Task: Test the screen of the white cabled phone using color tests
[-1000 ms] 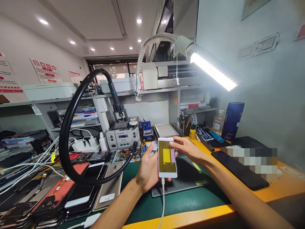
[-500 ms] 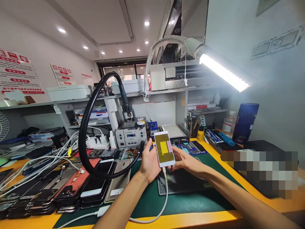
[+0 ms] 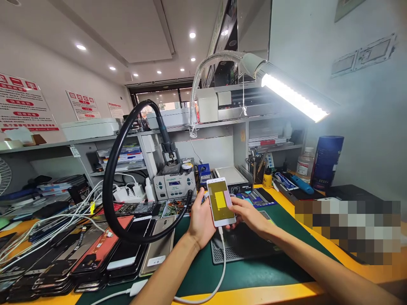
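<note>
A white smartphone [image 3: 219, 216] is held upright and tilted back above the dark green mat [image 3: 200, 275]. Its screen shows a bright yellow block on a darker yellow ground. My left hand [image 3: 202, 224] is closed around its left side, thumb along the edge and the other fingers hidden behind. At the right edge, my right hand [image 3: 249, 216] grips it too, its thumb reaching over the screen's border and some fingertips under the lower corner. A white charging cable [image 3: 223, 254] is plugged into the phone's bottom end and curves down to the desk edge.
Stacked phones and phone parts [image 3: 92, 250] cover the left side. A thick black hose [image 3: 106, 203] loops from the hot air station [image 3: 174, 184]. The lit lamp [image 3: 292, 97] hangs above right. Below the phone lies a dark perforated pad [image 3: 244, 250].
My right thumb has shifted from the phone's lower right edge up onto the screen's border. The phone sits slightly lower in view, and the yellow block on its screen has changed.
</note>
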Motion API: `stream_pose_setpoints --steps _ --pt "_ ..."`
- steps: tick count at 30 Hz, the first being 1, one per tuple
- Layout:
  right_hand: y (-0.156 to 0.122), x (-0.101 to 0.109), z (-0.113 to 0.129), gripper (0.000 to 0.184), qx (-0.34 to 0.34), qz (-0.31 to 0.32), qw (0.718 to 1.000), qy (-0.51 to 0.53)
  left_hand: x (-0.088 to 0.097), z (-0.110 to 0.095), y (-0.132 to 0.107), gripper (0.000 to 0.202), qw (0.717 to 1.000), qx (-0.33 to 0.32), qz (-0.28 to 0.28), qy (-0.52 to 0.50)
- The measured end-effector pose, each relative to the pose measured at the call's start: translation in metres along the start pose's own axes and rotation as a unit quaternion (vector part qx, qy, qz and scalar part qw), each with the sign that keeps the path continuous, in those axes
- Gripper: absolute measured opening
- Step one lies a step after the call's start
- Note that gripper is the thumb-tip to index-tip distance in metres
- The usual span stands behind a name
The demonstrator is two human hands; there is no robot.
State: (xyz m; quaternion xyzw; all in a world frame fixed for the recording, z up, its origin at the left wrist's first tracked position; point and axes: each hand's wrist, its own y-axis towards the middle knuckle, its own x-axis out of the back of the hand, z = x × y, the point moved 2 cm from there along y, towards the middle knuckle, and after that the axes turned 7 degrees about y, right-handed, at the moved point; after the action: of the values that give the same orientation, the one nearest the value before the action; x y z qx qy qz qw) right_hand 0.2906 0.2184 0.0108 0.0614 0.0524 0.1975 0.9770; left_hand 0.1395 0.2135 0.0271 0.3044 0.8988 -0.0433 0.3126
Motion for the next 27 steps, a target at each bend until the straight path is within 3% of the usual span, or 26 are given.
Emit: stream_pose_setpoints --steps 9,23,27 --pt "0.001 -0.0009 -0.003 0.026 0.009 -0.012 1.0 0.01 -0.0027 0.0013 -0.0006 0.069 1.0 -0.001 -0.005 -0.003" --pt "0.0035 -0.009 -0.0101 0.036 0.05 -0.069 0.993 -0.082 -0.0009 0.0033 -0.0007 0.067 0.999 -0.008 -0.027 0.024" --pt "0.0019 -0.0068 -0.0084 0.031 0.046 -0.068 0.992 -0.095 -0.0011 0.0026 -0.0008 0.068 1.0 -0.01 -0.024 0.016"
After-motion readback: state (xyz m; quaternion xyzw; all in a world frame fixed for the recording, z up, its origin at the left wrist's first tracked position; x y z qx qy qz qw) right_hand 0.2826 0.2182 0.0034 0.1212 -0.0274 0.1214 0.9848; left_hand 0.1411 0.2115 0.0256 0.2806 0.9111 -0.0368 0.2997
